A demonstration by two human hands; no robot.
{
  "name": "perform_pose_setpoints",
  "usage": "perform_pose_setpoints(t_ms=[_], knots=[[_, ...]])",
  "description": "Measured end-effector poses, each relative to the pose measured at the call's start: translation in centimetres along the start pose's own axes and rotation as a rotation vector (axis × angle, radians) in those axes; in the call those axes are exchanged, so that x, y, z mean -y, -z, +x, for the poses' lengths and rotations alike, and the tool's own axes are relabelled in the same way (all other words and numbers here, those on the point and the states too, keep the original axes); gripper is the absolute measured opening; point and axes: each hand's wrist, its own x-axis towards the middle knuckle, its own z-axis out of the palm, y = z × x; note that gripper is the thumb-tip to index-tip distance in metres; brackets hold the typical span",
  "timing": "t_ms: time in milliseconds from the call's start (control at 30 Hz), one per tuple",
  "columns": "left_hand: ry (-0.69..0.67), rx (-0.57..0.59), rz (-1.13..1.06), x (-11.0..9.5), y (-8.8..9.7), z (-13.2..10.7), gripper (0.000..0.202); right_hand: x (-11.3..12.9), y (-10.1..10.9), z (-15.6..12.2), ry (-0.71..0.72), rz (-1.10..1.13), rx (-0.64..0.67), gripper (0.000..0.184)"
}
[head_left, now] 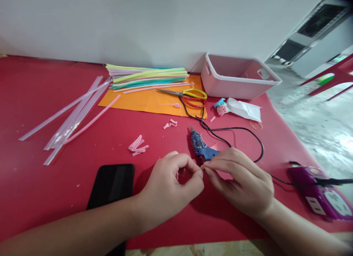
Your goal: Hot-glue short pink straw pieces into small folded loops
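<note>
Pinching a tiny pink bit tight together, left hand and right hand looked maybe midway: glue gun just beyond the grip, one straw flower done farther out, cut straw pieces lay unused off left.

One camera, worn on the head, looks forward and down across the red counter toward the white wall, close above the left hand and right hand.

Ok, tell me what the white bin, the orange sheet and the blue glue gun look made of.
White bin: moulded plastic, semi-gloss, with a rolled rim and cut handle slots. Orange sheet: probably paper or thin card, matte, lying flat with crisp edges. Blue glue gun: hard plastic body, likely; its surface speckled, perhaps with dried glue.
</note>
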Motion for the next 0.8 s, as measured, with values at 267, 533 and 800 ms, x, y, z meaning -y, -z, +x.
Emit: perform_pose_setpoints(t_ms=[267,533,800], knots=[[0.047,-0.041,-0.096,-0.29,0.15,0.14,0.014,0.13,0.27,0.06,-0.055,0.052,-0.015,0.023],[0.137,0.037,-0.343,-0.08,0.04,0.34,0.012,0.05,0.50,-0.14,-0.087,0.073,0.006,0.023],[0.258,0.180,-0.458,-0.07,0.12,0.71,0.024,-0.03,0.54,-0.14,-0.053,0.091,-0.003,0.020]])
